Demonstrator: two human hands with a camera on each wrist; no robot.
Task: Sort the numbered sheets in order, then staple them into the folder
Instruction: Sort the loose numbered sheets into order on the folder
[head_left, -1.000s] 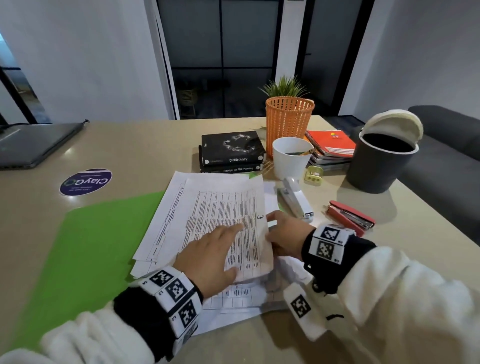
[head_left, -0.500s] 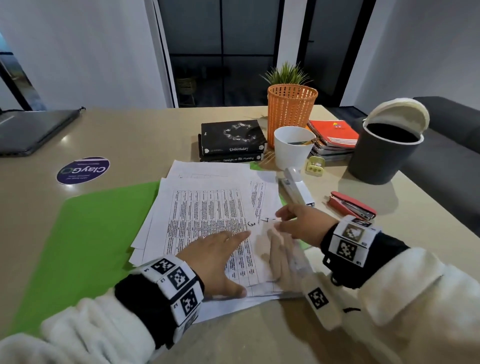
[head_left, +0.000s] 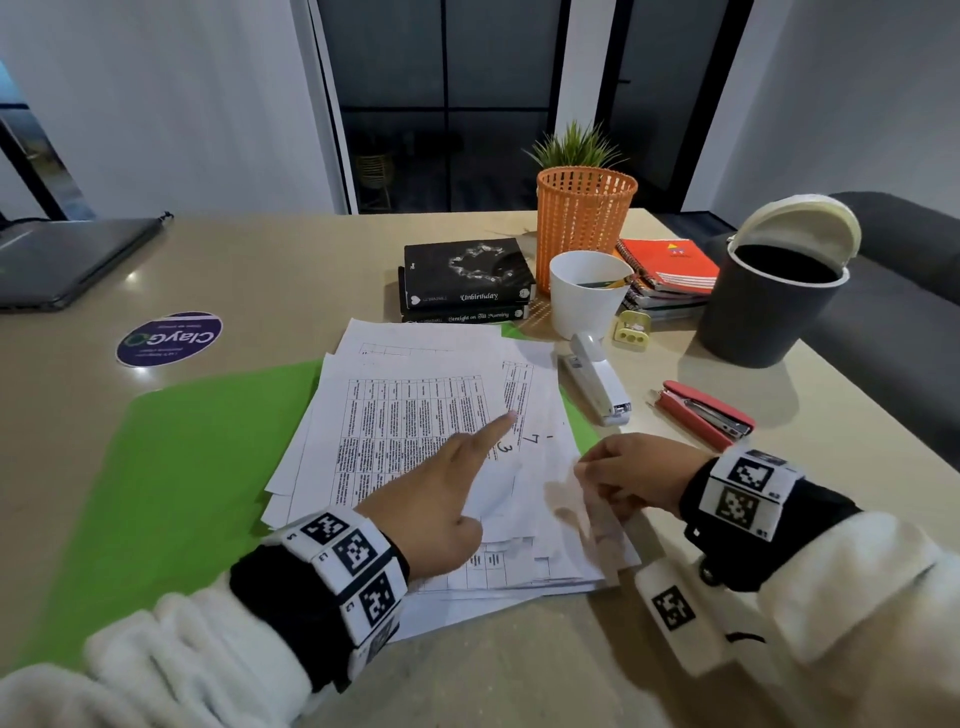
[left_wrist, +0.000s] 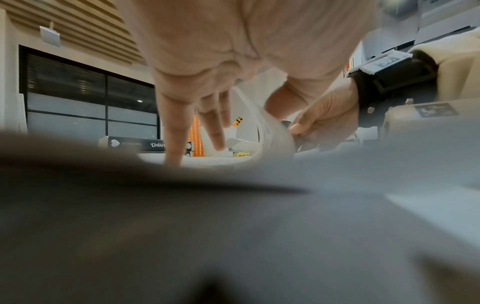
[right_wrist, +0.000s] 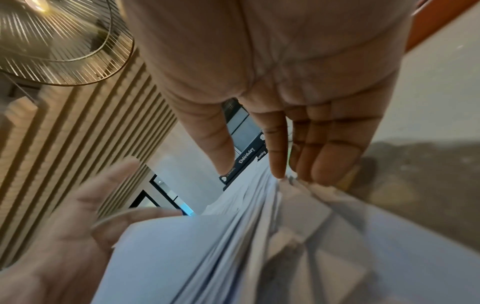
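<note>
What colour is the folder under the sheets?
Bright green; the folder shows best in the head view.

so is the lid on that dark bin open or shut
Open: the white lid of the bin is tipped back, and the dark inside shows.

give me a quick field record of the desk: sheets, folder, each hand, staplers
sheets: loose fanned stack on the folder, handwritten 3, 7 and 1 showing
folder: green, flat under the stack
left hand: index finger on the top sheet
right hand: at the stack's right edge, grip unclear
staplers: white stapler, red stapler, both untouched on the table
</note>
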